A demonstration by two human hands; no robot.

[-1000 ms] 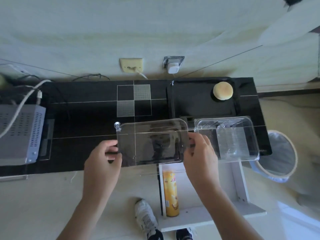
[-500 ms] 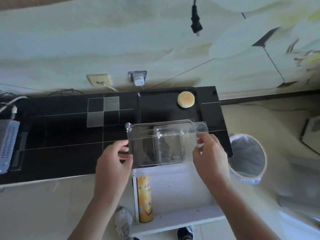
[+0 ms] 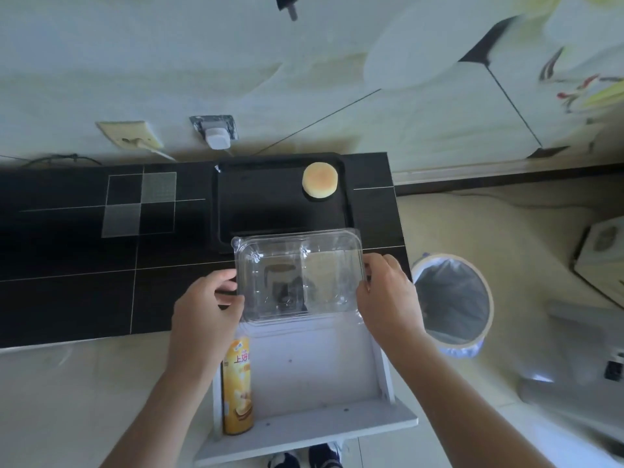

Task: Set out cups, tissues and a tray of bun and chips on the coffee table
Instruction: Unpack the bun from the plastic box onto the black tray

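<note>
A clear plastic clamshell box [image 3: 297, 275], folded closed and empty, hangs over the front edge of the black cabinet top [image 3: 67, 292]. My left hand [image 3: 206, 312] grips its left edge and my right hand [image 3: 388, 298] grips its right edge. Behind it a black tray [image 3: 256, 211] lies on the cabinet with a round bun [image 3: 319, 180] in its far right corner. A yellow can of chips [image 3: 237, 386] lies on a white shelf [image 3: 314, 383] below the box.
A round bin [image 3: 452, 298] lined with a bag stands on the floor to the right of the cabinet. Wall sockets [image 3: 216, 133] with a plugged charger sit behind the tray. My shoes [image 3: 304, 459] show at the bottom edge.
The open clamshell has been folded closed, its right half brought over the left. Both hands now hold the closed box by its edges. The view has swung to the right.
</note>
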